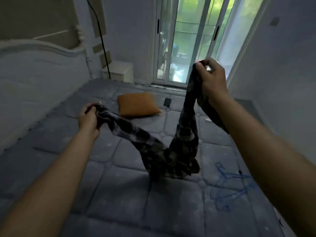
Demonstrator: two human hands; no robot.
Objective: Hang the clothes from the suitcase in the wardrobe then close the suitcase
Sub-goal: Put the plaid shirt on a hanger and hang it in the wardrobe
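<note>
Garment [171, 151]: a dark, mottled piece of clothing with two long legs or sleeves, held up in a V over the mattress [119, 194]. Its bunched middle sags at 6 o'clock from the centre of the view. Whether that low part touches the mattress cannot be told.
Left hand [89, 117]: at 9 o'clock, fingers curled round one end of the garment and gripping it, with the cloth running down toward 5 o'clock from the fist.
Right hand [212, 77]: at 2 o'clock and higher than the left, thumb and fingers pinching the other end, with a loose length of cloth hanging along the forearm.
Hangers [230, 187]: a tangle of thin blue ones lying flat on the mattress at 4 o'clock, just beside the garment's low part but apart from it.
Pillow [137, 104]: orange, on the mattress just off centre toward 11 o'clock, behind the garment.
Small dark object [167, 102]: flat on the mattress at the pillow's 3 o'clock; too small to name.
Headboard [34, 69]: white, curved, at 10 o'clock.
Nightstand [119, 71]: pale, at 11 o'clock, with a black cable [102, 40] running down the wall beside it.
Glass door [188, 40]: white-framed, at 12 to 1 o'clock, green outside.
</note>
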